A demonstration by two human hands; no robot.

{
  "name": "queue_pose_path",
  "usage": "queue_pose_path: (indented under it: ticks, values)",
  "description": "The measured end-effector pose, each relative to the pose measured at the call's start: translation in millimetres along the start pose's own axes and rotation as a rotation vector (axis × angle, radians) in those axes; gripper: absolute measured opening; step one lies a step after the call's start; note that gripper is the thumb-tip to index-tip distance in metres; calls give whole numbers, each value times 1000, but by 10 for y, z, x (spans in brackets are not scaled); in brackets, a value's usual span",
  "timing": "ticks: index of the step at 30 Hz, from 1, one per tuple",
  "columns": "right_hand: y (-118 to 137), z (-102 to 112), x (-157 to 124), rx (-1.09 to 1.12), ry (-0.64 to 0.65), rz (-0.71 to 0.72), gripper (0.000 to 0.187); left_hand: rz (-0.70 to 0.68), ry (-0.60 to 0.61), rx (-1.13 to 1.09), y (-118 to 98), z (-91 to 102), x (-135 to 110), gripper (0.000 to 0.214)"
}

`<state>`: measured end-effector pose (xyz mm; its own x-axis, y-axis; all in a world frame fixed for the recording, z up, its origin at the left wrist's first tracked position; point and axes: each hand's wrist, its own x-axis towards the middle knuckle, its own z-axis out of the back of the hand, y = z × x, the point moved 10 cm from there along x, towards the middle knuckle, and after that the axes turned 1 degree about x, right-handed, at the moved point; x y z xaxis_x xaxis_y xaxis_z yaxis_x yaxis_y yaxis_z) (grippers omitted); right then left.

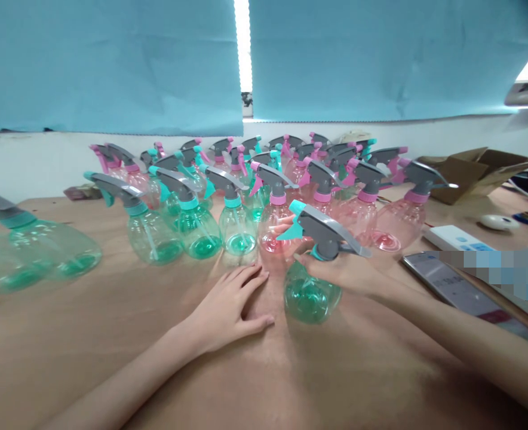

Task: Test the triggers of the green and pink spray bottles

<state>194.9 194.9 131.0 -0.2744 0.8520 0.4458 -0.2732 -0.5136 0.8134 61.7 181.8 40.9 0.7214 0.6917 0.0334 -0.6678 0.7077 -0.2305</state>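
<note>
My right hand is wrapped round the neck of a green spray bottle with a grey and teal trigger head. The bottle is tilted toward me, its base near the wooden table. My left hand lies flat on the table just left of that bottle, fingers stretched out, holding nothing. Behind both hands stand several spray bottles in rows: green ones on the left, pink ones on the right.
A green bottle lies on its side at the far left. On the right are a phone, a white flat device, a white mouse and an open cardboard box. Blue curtains hang behind.
</note>
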Motion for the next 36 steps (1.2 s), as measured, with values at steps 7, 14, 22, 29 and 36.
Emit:
queue_pose_path:
  ticks: [7, 14, 22, 29, 36]
  values:
    - [80, -25, 18, 36, 42, 17, 41, -7, 2, 8, -1, -6, 8, 73]
    - [66, 39, -4, -13, -8, -57, 26, -9, 6, 10, 0, -11, -3, 73]
    - [78, 84, -16, -97, -31, -146, 9, -9, 5, 0, 0, -18, 5, 73]
    - [170, 116, -20, -155, -31, -191, 12, -12, -9, -3, 12, -16, 5, 72]
    - [16, 114, -38, -156, -64, -139, 39, -2, -3, -7, 19, -12, 0, 73]
